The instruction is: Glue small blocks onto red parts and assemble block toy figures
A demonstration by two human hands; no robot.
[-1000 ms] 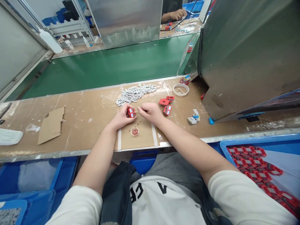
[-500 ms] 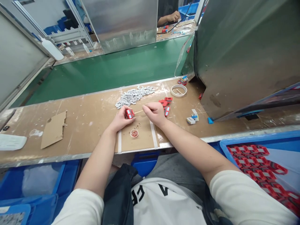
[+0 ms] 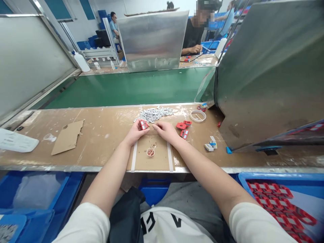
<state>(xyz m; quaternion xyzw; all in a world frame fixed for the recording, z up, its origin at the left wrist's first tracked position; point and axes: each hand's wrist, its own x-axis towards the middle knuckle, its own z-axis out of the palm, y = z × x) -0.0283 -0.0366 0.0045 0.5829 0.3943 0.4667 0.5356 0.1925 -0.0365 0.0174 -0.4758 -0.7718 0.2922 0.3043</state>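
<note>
My left hand [image 3: 136, 132] holds a small red part [image 3: 143, 125] with a white face, just above the brown bench [image 3: 101, 135]. My right hand [image 3: 165, 131] lies close beside it, fingers curled, fingertips almost touching the red part; whether it pinches anything is not visible. A small round cup [image 3: 151, 152] with a thin stick lying in it stands on a taped cardboard mat [image 3: 141, 158] below both hands. A pile of several small grey pieces [image 3: 155, 114] lies just beyond the hands.
Loose red parts [image 3: 184, 127] and a white tape ring [image 3: 197, 115] lie to the right, with white-and-blue pieces [image 3: 210, 145]. A metal housing [image 3: 265, 67] blocks the right side. A cardboard scrap [image 3: 68, 136] lies left. A green conveyor belt [image 3: 131, 87] runs behind. A blue bin [image 3: 278, 202] holds red parts. A co-worker [image 3: 193, 33] sits opposite.
My right hand has let go of the thin stick, which now lies in the small cup, and has moved in to the red part. The camera has tilted up.
</note>
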